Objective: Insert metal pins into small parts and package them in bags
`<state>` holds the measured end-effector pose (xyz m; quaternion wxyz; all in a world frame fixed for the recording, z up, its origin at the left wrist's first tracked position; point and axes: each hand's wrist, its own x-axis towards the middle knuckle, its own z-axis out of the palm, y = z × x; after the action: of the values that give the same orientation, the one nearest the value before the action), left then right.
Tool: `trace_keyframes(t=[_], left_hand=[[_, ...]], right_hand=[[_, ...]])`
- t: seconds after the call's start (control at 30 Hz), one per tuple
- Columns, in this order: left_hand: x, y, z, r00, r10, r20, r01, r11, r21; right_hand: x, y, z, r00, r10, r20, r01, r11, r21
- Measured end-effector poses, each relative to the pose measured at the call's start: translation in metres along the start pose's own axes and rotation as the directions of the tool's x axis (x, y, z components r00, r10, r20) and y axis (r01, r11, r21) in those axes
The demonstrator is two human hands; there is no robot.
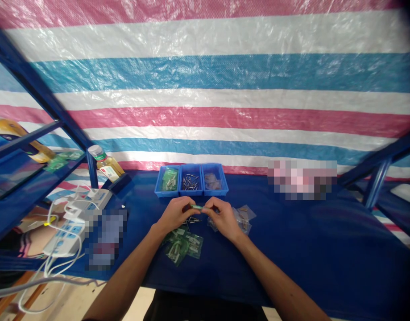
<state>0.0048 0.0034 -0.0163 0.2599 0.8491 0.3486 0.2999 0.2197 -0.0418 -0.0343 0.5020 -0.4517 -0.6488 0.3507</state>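
My left hand and my right hand meet over the blue table, pinching the two ends of a small green plastic bag between thumbs and fingers. What the bag holds is too small to tell. Beneath my left hand lie several thin metal pins. Nearer to me is a pile of green bags with small light metal parts inside. Clear bags with brownish parts lie beside and partly under my right hand.
Three joined blue bins stand behind my hands: green bags in the left bin, metal pins in the middle bin, clear bags in the right bin. Power strips with white cables, a bottle and blue frame posts flank the table.
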Motion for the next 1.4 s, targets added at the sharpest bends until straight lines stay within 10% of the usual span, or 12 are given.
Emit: trace_keyframes(t=[1.4], left_hand=[[-0.001, 0.0, -0.011, 1.0, 0.014, 0.003, -0.014, 0.998, 0.066]], right_hand=[[-0.001, -0.007, 0.003, 0.991, -0.131, 0.0, 0.13, 0.981, -0.143]])
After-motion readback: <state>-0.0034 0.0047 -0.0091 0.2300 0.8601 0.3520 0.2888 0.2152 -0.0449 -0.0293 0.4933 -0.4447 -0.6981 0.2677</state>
